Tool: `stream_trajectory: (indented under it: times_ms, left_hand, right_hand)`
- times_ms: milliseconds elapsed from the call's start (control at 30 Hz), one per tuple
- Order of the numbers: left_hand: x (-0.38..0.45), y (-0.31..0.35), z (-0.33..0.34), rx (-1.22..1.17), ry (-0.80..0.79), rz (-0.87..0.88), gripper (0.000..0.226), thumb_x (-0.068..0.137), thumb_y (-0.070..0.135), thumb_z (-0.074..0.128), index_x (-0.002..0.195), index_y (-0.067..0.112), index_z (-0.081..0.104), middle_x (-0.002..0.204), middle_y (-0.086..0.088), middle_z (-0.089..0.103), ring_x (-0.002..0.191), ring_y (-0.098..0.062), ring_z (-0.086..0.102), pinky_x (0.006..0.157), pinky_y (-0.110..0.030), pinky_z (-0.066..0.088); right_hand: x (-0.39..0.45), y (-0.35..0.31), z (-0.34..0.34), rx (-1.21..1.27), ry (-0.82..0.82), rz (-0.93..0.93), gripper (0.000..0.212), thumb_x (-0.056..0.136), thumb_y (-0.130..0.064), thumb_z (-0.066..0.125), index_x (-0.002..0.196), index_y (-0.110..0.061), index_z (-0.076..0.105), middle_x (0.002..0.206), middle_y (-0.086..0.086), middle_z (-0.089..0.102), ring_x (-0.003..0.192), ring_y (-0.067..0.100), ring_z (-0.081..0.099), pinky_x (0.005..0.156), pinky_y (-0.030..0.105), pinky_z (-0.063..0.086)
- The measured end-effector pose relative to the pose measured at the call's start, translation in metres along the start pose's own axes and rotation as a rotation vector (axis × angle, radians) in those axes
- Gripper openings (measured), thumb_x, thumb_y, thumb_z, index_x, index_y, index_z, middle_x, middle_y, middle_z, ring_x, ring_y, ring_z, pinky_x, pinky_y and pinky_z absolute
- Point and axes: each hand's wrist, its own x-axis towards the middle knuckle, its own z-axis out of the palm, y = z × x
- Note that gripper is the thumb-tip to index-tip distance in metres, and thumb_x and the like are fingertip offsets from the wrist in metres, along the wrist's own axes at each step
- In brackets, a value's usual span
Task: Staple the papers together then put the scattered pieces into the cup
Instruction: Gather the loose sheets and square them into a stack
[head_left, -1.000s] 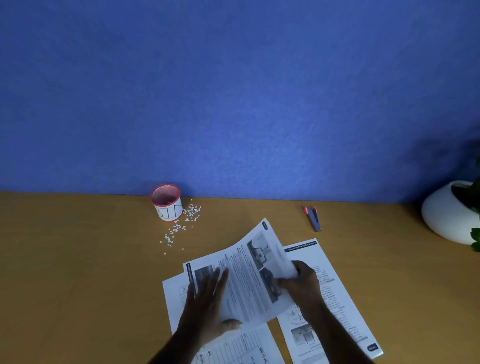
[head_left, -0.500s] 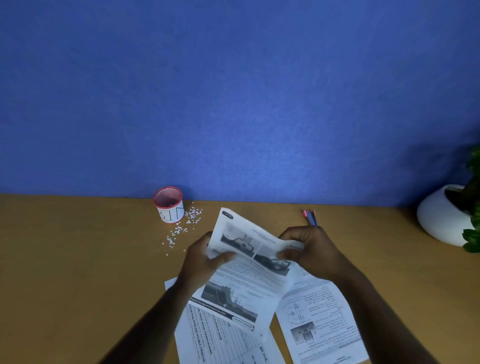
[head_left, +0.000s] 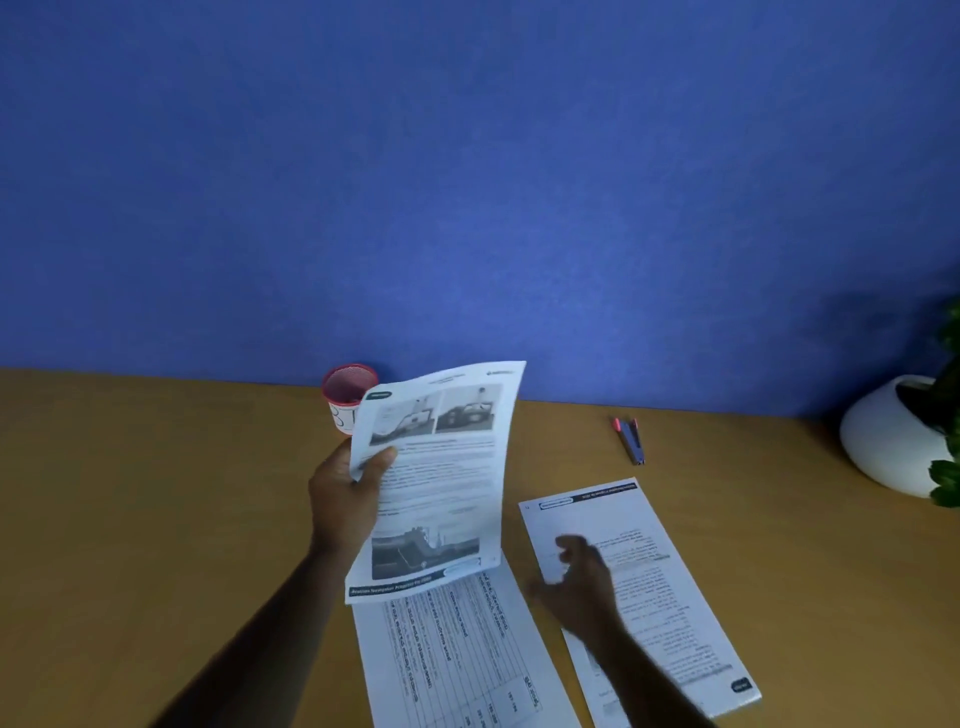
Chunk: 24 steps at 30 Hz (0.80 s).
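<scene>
Head view. The left hand (head_left: 345, 501) pinches 1 printed sheet (head_left: 436, 483) by its left edge, thumb on the face, and holds it nearly upright above the desk (head_left: 156, 519). The right hand (head_left: 574, 584) has let go of that sheet since 0.5 s ago, when both hands held it; it now hovers with fingers loosely spread over the right sheet (head_left: 649, 587), holding nothing. Contact with that sheet cannot be confirmed because of blur.

A table sheet (head_left: 457, 654) lies flat below the raised sheet. The 3 papers are therefore not yet stacked. Judgement: the collecting step is in progress, and the right sheet appears to be the next one to gather.

The stapler (head_left: 630, 440) lies untouched near the wall (head_left: 467, 182), well apart from both hands. The cup (head_left: 347, 395) stands upright at the back, partly covered by the raised sheet. The scattered pieces, visible beside the cup 1.0 s ago, are now hidden behind that sheet. A white plant pot (head_left: 888, 436) sits at the far right.
</scene>
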Motion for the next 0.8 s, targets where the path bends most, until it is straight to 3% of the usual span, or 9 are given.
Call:
stream_trajectory:
  times_ms: [100,200,300,400,500,700,800]
  left_hand:
    - [0.002,-0.003,-0.008,0.001,0.021,0.007,0.023,0.09,0.017,0.074,0.113,0.021,0.073,0.087,0.04,0.069,0.091,-0.005,0.071,0.087,-0.041,0.058]
    - [0.001,-0.002,-0.015,-0.012,0.056,0.004,0.023,0.09,0.016,0.074,0.113,0.019,0.073,0.088,0.029,0.074,0.092,-0.01,0.072,0.088,-0.039,0.058]
    - [-0.001,-0.001,-0.019,-0.02,0.079,0.007,0.023,0.091,0.013,0.073,0.113,0.017,0.073,0.098,0.012,0.075,0.088,0.002,0.07,0.086,-0.035,0.057]
    - [-0.001,-0.004,-0.023,-0.021,0.088,0.002,0.022,0.091,0.013,0.073,0.112,0.019,0.073,0.087,0.03,0.073,0.085,0.012,0.067,0.083,-0.028,0.055]
    - [-0.003,-0.008,-0.026,-0.018,0.083,-0.008,0.023,0.091,0.013,0.073,0.112,0.023,0.073,0.088,0.039,0.07,0.087,0.009,0.068,0.082,-0.028,0.055]
    - [-0.006,-0.01,-0.031,-0.026,0.091,-0.013,0.023,0.09,0.015,0.074,0.111,0.025,0.073,0.09,0.032,0.072,0.091,0.001,0.071,0.082,-0.034,0.059]
    - [-0.008,-0.012,-0.033,-0.021,0.091,-0.03,0.023,0.091,0.017,0.074,0.112,0.025,0.073,0.091,0.029,0.073,0.091,-0.004,0.072,0.081,-0.038,0.06]
  right_hand:
    - [-0.008,0.01,0.031,-0.239,-0.062,-0.03,0.092,0.059,-0.061,0.083,0.13,-0.018,0.045,0.129,0.003,0.049,0.117,0.021,0.047,0.095,0.035,0.047]
    - [-0.011,0.009,0.045,-0.409,-0.033,-0.061,0.094,0.054,-0.075,0.074,0.123,-0.02,0.043,0.124,-0.001,0.046,0.116,0.019,0.043,0.095,0.037,0.045]
    - [-0.011,0.006,0.05,-0.426,-0.012,-0.067,0.087,0.06,-0.073,0.074,0.121,-0.019,0.044,0.124,0.0,0.048,0.117,0.019,0.044,0.096,0.038,0.043]
    - [-0.008,0.005,0.051,-0.392,0.001,-0.048,0.079,0.066,-0.066,0.075,0.122,-0.018,0.047,0.125,0.0,0.051,0.118,0.02,0.047,0.098,0.039,0.044]
    - [-0.007,0.004,0.048,-0.361,0.001,-0.022,0.074,0.069,-0.061,0.076,0.121,-0.017,0.049,0.124,0.001,0.053,0.118,0.021,0.048,0.098,0.04,0.045]
    - [-0.01,-0.001,0.048,-0.295,0.007,0.021,0.067,0.064,-0.056,0.081,0.108,-0.021,0.045,0.112,-0.003,0.058,0.11,0.02,0.056,0.094,0.041,0.05]
    - [-0.011,0.0,0.05,-0.211,0.004,0.028,0.057,0.066,-0.046,0.083,0.1,-0.025,0.043,0.103,-0.007,0.066,0.099,0.018,0.065,0.086,0.036,0.054]
